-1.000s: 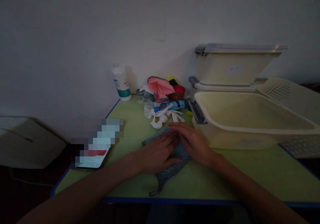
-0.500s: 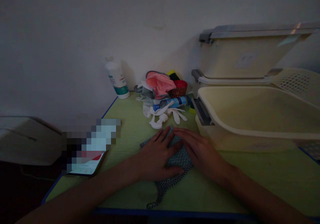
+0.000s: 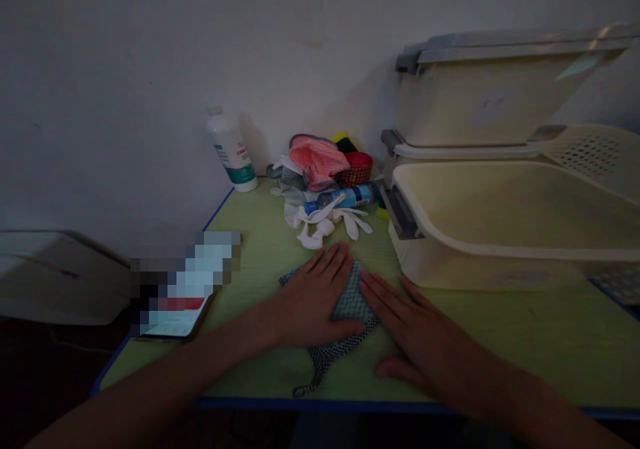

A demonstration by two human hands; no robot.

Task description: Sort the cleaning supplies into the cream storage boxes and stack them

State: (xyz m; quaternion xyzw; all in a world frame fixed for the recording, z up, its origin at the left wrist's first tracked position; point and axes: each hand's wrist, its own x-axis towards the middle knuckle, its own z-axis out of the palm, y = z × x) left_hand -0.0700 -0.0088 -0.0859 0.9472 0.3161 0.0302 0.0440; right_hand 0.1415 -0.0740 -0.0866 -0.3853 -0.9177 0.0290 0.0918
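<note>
A grey-blue cloth (image 3: 350, 300) with a black-and-white checked edge lies folded on the green table, partly covered by my hands. My left hand (image 3: 317, 295) rests flat on the cloth, fingers stretched away from me and thumb out to the right. At the cloth's right edge, my right hand (image 3: 413, 322) touches it with its fingertips; its fingers are straight and its thumb is spread apart. A checked strip of the cloth trails toward the table's front edge.
Behind the cloth lie white gloves (image 3: 320, 232), a blue-capped bottle (image 3: 345, 199), a pink cloth (image 3: 317, 161) and a red basket (image 3: 356, 171). A white bottle (image 3: 233, 152) stands by the wall. On the left is a phone (image 3: 173, 325); on the right, an open bin (image 3: 470, 265).
My right hand has drawn back to the right and toward me, its thumb now spread, baring more of the cloth. My left hand stays on the cloth. The view has tipped slightly.
</note>
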